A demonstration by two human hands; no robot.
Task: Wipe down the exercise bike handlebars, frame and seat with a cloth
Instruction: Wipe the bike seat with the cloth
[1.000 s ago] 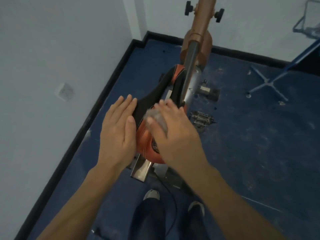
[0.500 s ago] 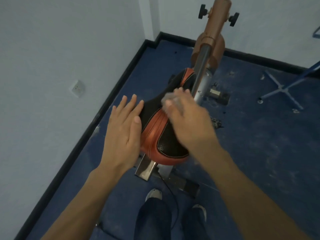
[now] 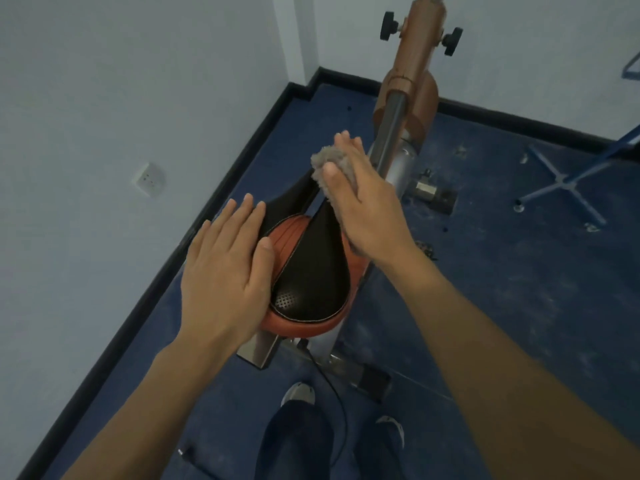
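The exercise bike's black and orange seat (image 3: 311, 282) fills the middle of the view. Its brown frame (image 3: 412, 81) and grey post (image 3: 389, 133) rise beyond it. My left hand (image 3: 225, 275) rests flat on the seat's left side, fingers straight. My right hand (image 3: 363, 206) holds a grey fluffy cloth (image 3: 329, 164) over the seat's narrow nose, thumb pressing on top of the cloth. The handlebars are out of view.
A white wall with a socket (image 3: 149, 178) stands close on the left, with black skirting along the blue floor. A blue metal stand (image 3: 568, 181) sits at the right. A pedal (image 3: 434, 194) and a black cable (image 3: 332, 386) lie by the bike's base. My shoes (image 3: 298, 393) are below.
My right hand has slid the cloth forward from the seat's wide rear to its nose. The left hand has stayed on the seat's left side. The camera has shifted.
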